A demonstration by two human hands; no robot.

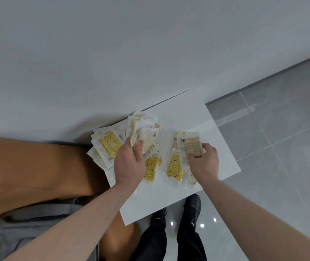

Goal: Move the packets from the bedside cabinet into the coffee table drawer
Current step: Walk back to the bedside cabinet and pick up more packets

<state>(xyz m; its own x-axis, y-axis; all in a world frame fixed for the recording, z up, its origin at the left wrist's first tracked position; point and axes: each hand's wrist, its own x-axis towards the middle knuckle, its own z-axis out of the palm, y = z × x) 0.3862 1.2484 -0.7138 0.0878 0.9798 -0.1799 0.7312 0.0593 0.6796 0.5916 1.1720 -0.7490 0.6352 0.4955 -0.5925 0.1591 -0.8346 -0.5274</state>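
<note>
The packets (124, 146) lie scattered across the white top of the bedside cabinet (223, 147), clear sachets with yellow patterned inserts, bunched in a loose heap on the left and a smaller cluster on the right. Our left hand (131, 162) curls round a fanned bunch of packets lifted from the heap, thumb pressed on top. Our right hand (205, 161) pinches a pale packet (189, 144) by its near edge, with more sachets lying under it. So we judge the step in hand to be the gathering: collecting the packets into both hands before carrying them off. Many are left loose on the top, several tucked beneath the left wrist. The next move calls for sweeping the stragglers together, since thin, slippery sachets will likely slide out of a loose grip. The coffee table drawer is not in view. Beside the cabinet stands a brown padded bed edge (33, 166); below, grey floor tiles (282, 129) and our black shoes (191, 206).
</note>
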